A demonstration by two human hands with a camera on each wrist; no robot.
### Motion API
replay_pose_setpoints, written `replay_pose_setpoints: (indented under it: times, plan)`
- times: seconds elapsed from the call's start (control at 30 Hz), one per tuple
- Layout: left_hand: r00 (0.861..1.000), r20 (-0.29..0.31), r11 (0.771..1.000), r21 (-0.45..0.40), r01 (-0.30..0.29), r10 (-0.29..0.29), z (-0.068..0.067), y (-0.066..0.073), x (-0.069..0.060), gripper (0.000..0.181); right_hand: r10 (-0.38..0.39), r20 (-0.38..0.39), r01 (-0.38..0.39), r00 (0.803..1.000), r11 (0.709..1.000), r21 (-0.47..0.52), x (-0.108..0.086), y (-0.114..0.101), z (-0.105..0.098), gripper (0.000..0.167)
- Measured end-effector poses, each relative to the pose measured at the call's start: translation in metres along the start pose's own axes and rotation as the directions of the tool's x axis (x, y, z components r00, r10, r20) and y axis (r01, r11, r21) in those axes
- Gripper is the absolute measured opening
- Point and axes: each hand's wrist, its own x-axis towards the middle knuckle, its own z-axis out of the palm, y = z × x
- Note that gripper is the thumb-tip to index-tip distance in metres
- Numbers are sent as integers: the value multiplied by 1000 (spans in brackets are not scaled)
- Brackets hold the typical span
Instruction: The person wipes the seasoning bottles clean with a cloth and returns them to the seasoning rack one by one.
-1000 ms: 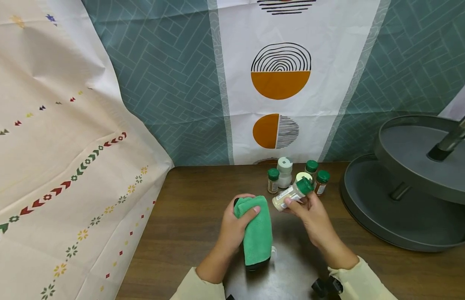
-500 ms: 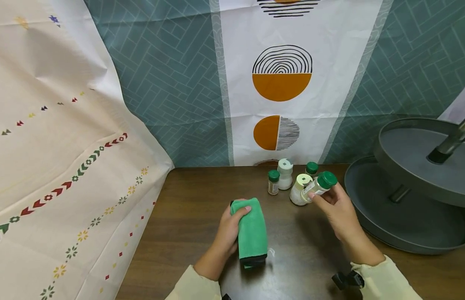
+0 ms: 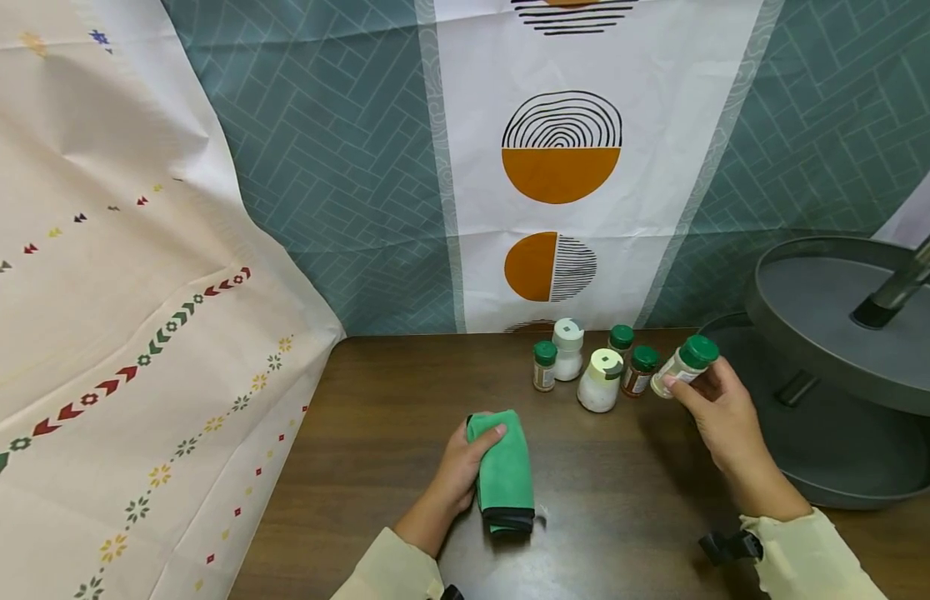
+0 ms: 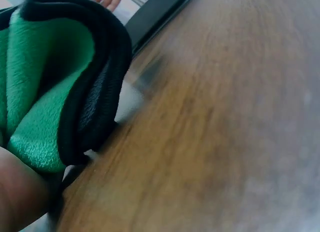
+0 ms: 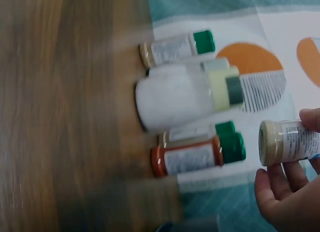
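A folded green cloth (image 3: pixel 506 471) with black edging is gripped in the left hand (image 3: pixel 459 467), its thumb on top. The right hand (image 3: pixel 731 421) pinches a small green-capped jar (image 3: pixel 677 372) between thumb and fingers, tilted and off the table, right of the other bottles. In the right wrist view the jar (image 5: pixel 287 141) shows pale contents and a printed label, with the right hand's (image 5: pixel 295 192) fingers round it. The cloth (image 4: pixel 40 92) fills the upper left of the left wrist view.
Near the wall stand a yellow-topped shaker (image 3: pixel 599 382), a white shaker (image 3: pixel 567 350), a small green-capped jar (image 3: pixel 544 367), a red-brown spice jar (image 3: pixel 640 372) and another green-capped jar (image 3: pixel 621 337). A grey two-tier tray (image 3: pixel 810 367) stands at the right.
The right hand has carried the jar rightward, past the yellow-topped shaker and the red-brown jar, toward the tray. The left hand still grips the cloth, slightly lower.
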Motion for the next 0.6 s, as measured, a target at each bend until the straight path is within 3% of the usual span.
replay_pose_setpoints:
  times: [0.3, 0.6]
  plan:
    - [1000, 22, 1000, 15, -16, 16, -2, 1, -1, 45, 16, -60, -25, 998, 986, -162, 7, 22, -22, 44]
    - [999, 40, 999, 41, -1, -1, -2, 0, -1, 46, 64, -129, -91, 990, 972, -217, 9, 34, -42, 38]
